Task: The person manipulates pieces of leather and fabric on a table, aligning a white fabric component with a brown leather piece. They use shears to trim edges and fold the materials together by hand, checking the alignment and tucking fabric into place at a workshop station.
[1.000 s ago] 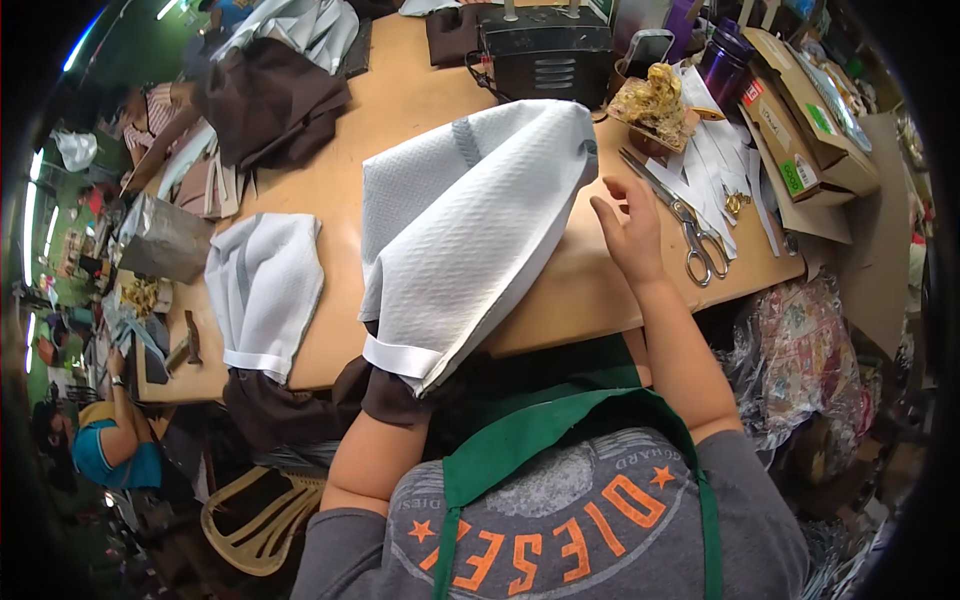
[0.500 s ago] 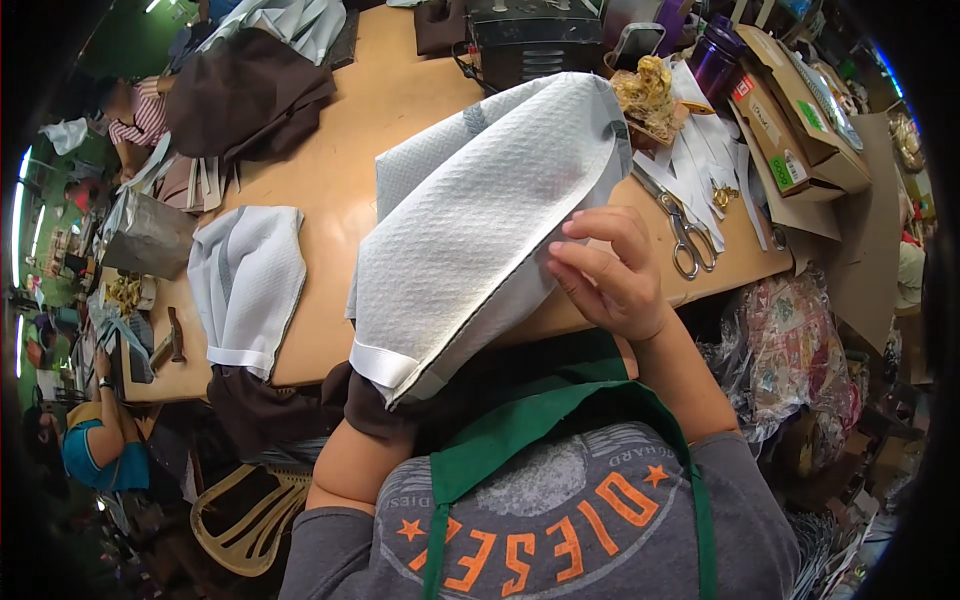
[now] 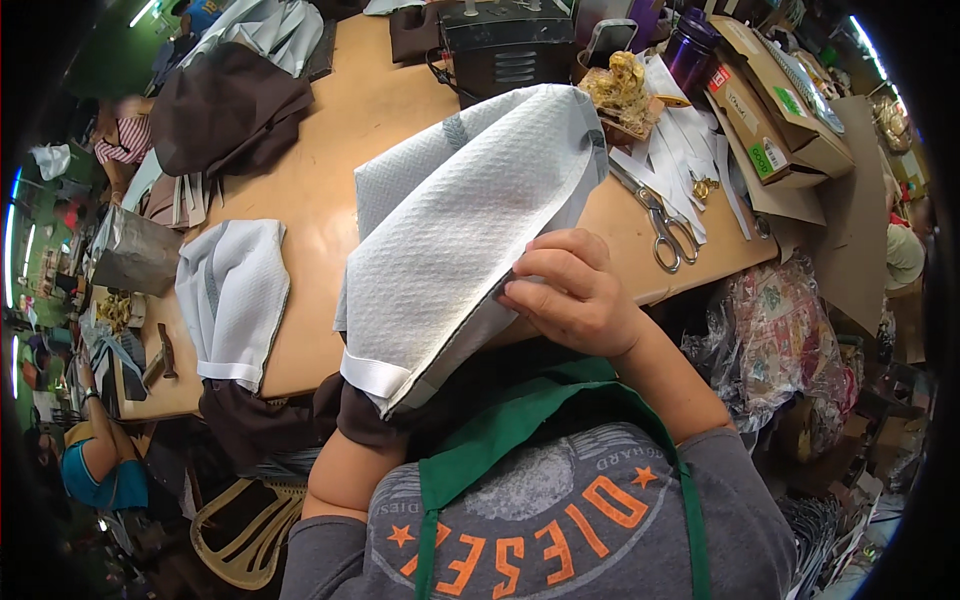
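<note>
A quilted white fabric piece (image 3: pixel 450 220), sewn with a dark seam and a white band at its lower end, stands raised in front of me. It looks like a bag lining turned outward, with brown cloth (image 3: pixel 372 415) below the band. My right hand (image 3: pixel 575 295) is closed at the seam on its right side, thumb and fingertips pinching the edge. My left forearm (image 3: pixel 345 475) goes up into the brown cloth, and the fabric hides that hand and its fingers. A second similar white piece (image 3: pixel 235 300) lies on the table to the left.
Scissors (image 3: pixel 668 225), white strips (image 3: pixel 690 150) and a yellowish clump (image 3: pixel 620 90) lie at the right. Behind stand a black machine (image 3: pixel 508 50), a purple bottle (image 3: pixel 692 42) and a cardboard box (image 3: pixel 765 110). Brown fabric (image 3: pixel 225 110) and a hammer (image 3: pixel 166 350) are leftward. Other people sit beyond.
My right hand has come down and left onto the seam, its fingers closing on the edge. The whole view has shifted slightly, and the white piece stays raised.
</note>
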Action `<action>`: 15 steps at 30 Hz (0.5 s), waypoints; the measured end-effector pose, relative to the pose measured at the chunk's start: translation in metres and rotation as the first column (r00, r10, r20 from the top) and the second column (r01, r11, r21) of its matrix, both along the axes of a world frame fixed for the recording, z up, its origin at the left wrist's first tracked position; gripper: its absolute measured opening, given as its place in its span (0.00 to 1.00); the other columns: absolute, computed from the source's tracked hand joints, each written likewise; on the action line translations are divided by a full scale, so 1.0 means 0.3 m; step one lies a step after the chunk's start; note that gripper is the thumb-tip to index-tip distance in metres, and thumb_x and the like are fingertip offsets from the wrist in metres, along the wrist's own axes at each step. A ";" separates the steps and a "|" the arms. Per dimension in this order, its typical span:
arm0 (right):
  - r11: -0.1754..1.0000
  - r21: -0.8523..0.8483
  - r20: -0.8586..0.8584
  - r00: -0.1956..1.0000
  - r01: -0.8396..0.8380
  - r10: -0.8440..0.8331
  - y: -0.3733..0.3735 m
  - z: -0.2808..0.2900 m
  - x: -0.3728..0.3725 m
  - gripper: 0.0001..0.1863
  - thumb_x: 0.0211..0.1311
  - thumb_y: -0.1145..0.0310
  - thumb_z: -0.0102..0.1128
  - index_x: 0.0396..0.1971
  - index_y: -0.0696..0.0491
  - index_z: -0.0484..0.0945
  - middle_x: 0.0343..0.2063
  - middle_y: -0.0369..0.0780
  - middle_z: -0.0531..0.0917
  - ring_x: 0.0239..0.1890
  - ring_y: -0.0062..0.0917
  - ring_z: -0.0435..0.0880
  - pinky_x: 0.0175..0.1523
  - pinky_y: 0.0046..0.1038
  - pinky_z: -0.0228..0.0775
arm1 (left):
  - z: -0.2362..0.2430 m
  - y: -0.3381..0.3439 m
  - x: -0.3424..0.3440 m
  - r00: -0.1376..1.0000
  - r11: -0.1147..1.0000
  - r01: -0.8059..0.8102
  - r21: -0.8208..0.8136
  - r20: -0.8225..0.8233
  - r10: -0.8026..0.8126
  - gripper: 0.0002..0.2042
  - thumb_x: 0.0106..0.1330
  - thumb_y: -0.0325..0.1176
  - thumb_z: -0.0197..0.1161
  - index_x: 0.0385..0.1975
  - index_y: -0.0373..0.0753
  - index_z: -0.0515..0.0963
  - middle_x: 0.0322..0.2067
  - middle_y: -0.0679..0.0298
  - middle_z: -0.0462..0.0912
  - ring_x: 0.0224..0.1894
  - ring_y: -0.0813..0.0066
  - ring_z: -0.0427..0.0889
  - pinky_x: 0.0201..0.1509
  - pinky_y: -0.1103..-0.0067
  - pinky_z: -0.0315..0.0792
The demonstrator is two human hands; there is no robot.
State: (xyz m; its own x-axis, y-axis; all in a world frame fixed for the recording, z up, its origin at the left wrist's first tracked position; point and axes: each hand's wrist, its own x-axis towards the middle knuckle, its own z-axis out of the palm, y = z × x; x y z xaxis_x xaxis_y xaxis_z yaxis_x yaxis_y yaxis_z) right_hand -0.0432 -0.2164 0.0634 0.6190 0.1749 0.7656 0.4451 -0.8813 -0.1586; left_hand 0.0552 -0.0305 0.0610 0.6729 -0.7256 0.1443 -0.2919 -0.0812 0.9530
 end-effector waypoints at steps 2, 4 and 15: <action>0.999 -0.032 -0.029 1.000 -0.010 0.009 0.001 0.006 -0.005 0.12 0.41 0.69 0.59 0.31 0.49 0.77 0.35 0.32 0.75 0.42 0.26 0.74 0.45 0.29 0.64 | -0.002 0.001 -0.002 0.997 0.999 0.007 -0.043 -0.079 -0.011 0.28 0.63 0.29 0.58 0.61 0.35 0.55 0.55 0.56 0.67 0.57 0.67 0.68 0.60 0.76 0.64; 0.998 -0.053 -0.052 0.999 -0.016 0.013 0.002 0.013 -0.008 0.13 0.42 0.69 0.58 0.32 0.48 0.77 0.36 0.32 0.75 0.42 0.25 0.74 0.45 0.29 0.63 | -0.006 -0.004 0.000 0.986 0.995 0.002 -0.099 -0.165 -0.019 0.27 0.63 0.29 0.57 0.61 0.35 0.56 0.55 0.56 0.67 0.56 0.67 0.68 0.59 0.76 0.65; 0.996 0.018 -0.094 0.992 -0.084 0.085 -0.019 0.034 0.023 0.13 0.42 0.67 0.64 0.31 0.48 0.76 0.32 0.31 0.76 0.38 0.26 0.74 0.43 0.27 0.64 | -0.014 -0.033 0.011 0.992 0.982 -0.029 -0.185 -0.126 0.006 0.28 0.57 0.30 0.65 0.57 0.35 0.62 0.51 0.57 0.71 0.54 0.68 0.71 0.57 0.76 0.66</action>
